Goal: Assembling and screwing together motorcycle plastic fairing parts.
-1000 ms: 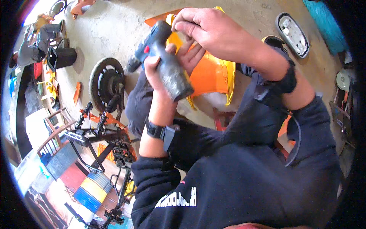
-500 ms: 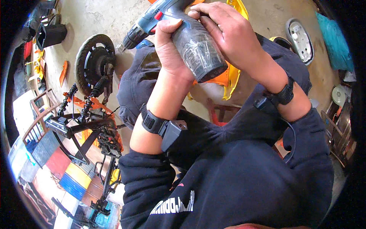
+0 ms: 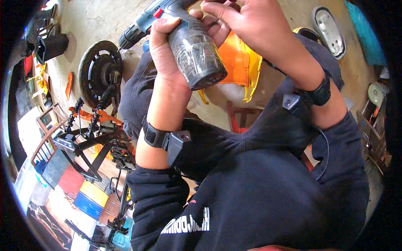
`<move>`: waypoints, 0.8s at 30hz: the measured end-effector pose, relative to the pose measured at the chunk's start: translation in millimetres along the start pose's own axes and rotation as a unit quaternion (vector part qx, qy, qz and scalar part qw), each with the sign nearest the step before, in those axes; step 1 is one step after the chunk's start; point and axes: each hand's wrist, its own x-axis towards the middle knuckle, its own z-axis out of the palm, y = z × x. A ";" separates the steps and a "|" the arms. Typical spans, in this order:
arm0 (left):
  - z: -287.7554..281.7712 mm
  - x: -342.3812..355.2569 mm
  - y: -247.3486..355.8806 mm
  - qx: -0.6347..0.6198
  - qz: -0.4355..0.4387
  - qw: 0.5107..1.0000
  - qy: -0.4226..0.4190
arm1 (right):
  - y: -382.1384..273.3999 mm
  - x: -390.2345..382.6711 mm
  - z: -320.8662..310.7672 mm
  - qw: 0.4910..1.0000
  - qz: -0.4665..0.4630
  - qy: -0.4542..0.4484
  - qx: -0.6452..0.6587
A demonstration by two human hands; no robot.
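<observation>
My left hand [image 3: 165, 54] is closed around the grip of a blue-grey cordless drill [image 3: 173, 12], its thumb lying along the near side. The drill's black chuck [image 3: 132, 35] points to the left, with a short bit in it. Its worn, tape-wrapped battery end [image 3: 199, 62] faces down toward me. Just right of the drill, my right hand [image 3: 259, 29] has its fingers bent and pinched together. A small dark piece shows among those fingers, too small to name. Below them, an orange and yellow plastic panel [image 3: 236, 62] lies between my legs.
At the left stand a wheel with a black tyre [image 3: 100, 71] and a black vehicle frame [image 3: 81, 146] with shock absorbers. A white oval part [image 3: 328, 33] and a teal bundle [image 3: 366, 33] lie at the far right. Below is a reddish stool [image 3: 238, 117].
The drill and my left hand have shifted left and slightly up. My right hand has drawn its fingers in from the drill's back into a pinch, and more of the orange panel shows.
</observation>
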 end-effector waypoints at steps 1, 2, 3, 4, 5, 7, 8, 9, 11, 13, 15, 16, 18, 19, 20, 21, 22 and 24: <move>2.5 0.0 -3.3 0.034 0.030 0.998 0.032 | 17.6 1.7 4.3 0.990 -0.130 0.026 -0.039; 2.9 0.5 -4.2 0.035 0.026 0.999 0.033 | 24.1 3.7 7.3 0.962 -0.257 0.050 -0.079; 3.0 0.5 -3.1 0.082 0.027 0.995 0.052 | 28.1 4.3 8.5 0.945 -0.300 0.089 -0.092; 2.8 0.9 -2.3 0.130 0.029 0.989 0.071 | 29.9 0.8 5.0 0.946 -0.298 0.093 -0.094; -3.0 0.2 1.0 0.064 -0.035 0.997 -0.014 | 19.4 -2.0 2.8 0.976 -0.209 0.048 -0.033; -8.5 -0.4 6.7 0.053 -0.046 0.997 -0.021 | 5.5 -0.7 -5.7 0.986 0.000 -0.063 0.152; -8.2 2.2 6.3 0.037 -0.062 0.997 -0.036 | 8.5 -0.7 -8.3 0.987 0.002 -0.059 0.151; -7.9 4.3 5.0 0.040 -0.054 0.996 -0.056 | 13.1 0.7 -11.0 0.971 0.032 -0.085 0.223; -1.2 3.2 1.9 0.074 -0.042 0.996 -0.036 | 15.2 1.1 -18.3 0.957 0.037 -0.124 0.262; 7.4 0.1 -2.3 0.124 -0.013 0.992 0.018 | 14.1 0.2 -13.2 0.967 0.047 -0.085 0.234; 0.9 1.0 1.9 0.108 -0.017 0.994 -0.005 | 14.2 0.3 -10.0 0.976 0.053 -0.050 0.207; -2.2 0.5 3.6 0.090 -0.021 0.995 -0.029 | 17.9 1.1 -9.1 0.987 0.003 -0.025 0.157; -1.6 -0.1 2.6 0.100 -0.013 0.995 -0.023 | 15.6 2.4 -11.0 0.993 -0.047 0.001 0.104; 0.1 -1.4 2.1 0.117 0.009 0.993 0.019 | 10.6 2.9 -12.4 0.978 0.035 -0.017 0.203; 1.9 -1.7 2.0 0.135 0.031 0.989 0.059 | 6.9 3.9 -14.0 0.947 0.114 -0.035 0.297; 2.4 -3.0 3.3 0.145 0.032 0.988 0.050 | 11.8 6.1 -14.5 0.948 0.111 -0.034 0.297; 2.9 -5.4 5.6 0.147 0.033 0.987 0.047 | 23.6 9.8 -14.1 0.952 0.123 -0.059 0.276; 5.1 -8.1 9.4 0.193 0.038 0.977 0.086 | 42.7 14.8 -15.3 0.956 0.131 -0.079 0.251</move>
